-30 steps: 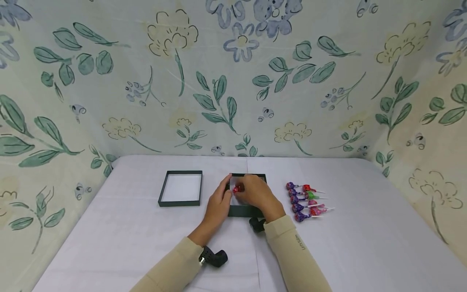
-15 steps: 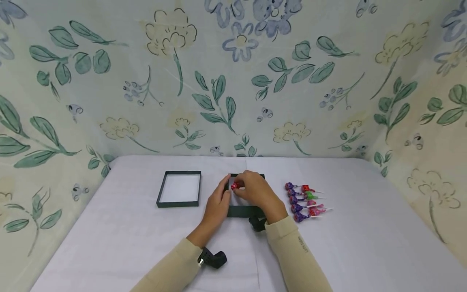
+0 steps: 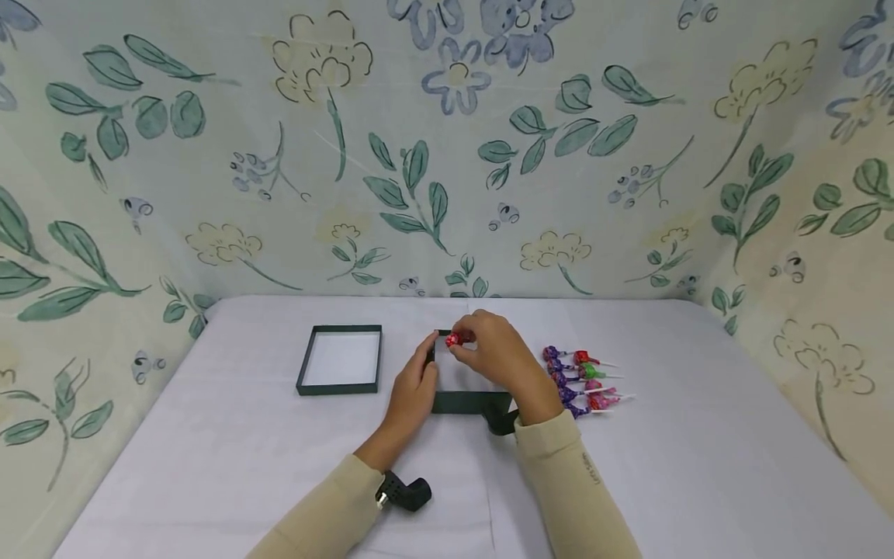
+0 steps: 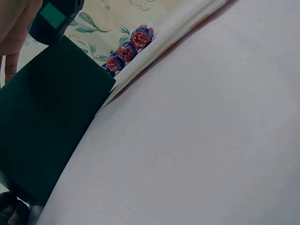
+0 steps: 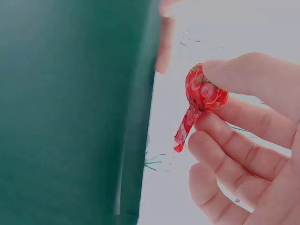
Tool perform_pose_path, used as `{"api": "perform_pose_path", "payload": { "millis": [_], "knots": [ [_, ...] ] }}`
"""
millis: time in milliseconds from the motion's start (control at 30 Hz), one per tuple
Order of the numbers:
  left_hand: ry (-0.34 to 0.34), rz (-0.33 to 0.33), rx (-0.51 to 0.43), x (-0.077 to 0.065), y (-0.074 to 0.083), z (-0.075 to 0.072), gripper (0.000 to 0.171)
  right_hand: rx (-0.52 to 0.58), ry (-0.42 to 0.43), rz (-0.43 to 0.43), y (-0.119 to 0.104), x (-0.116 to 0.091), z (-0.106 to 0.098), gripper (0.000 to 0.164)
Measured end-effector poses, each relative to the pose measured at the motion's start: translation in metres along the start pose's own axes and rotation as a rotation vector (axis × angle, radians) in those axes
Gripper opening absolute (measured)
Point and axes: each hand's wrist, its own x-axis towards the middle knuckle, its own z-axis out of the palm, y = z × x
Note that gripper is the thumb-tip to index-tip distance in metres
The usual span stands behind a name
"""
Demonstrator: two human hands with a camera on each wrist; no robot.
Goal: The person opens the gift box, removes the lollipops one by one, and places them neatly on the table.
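Note:
My right hand (image 3: 499, 353) pinches a red-wrapped lollipop (image 5: 206, 89) by its round head between thumb and fingers, its twisted wrapper end pointing down. In the head view, the lollipop is above the far-left part of a dark green open box (image 3: 471, 402). My left hand (image 3: 412, 392) holds this box by its left wall, with the thumb near the upper edge. From the left wrist, the box's green side fills the left, with dark fingertips (image 4: 14, 211) at its lower corner. My right forearm and hand partly cover the box's inside.
A shallow dark-rimmed lid (image 3: 338, 390) lies left of the box, white inside up. Right of the box, purple lollipops (image 3: 567, 394) stand in a column beside red, green and pink ones (image 3: 594, 373). A flowered cloth (image 3: 391, 155) hangs behind the white table (image 3: 670, 466).
My right hand has risen and moved toward the box's far edge with the red lollipop, showing more of the inside. My left hand stays on the box.

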Motion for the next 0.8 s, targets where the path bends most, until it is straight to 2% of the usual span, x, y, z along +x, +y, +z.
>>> {"api": "perform_pose_path", "payload": {
  "millis": [133,433,800],
  "knots": [
    [0.001,-0.002,0.011,0.001,0.000,0.000,0.048,0.014,0.024,-0.005,-0.003,-0.002,-0.009,0.020],
    [0.000,0.005,-0.006,0.000,-0.001,0.001,0.048,0.046,0.038,0.044,-0.004,-0.006,-0.025,0.023],
    [-0.004,0.002,-0.013,0.000,-0.001,0.000,0.048,0.065,0.114,0.043,0.008,-0.012,-0.038,0.023]
  ]
}}
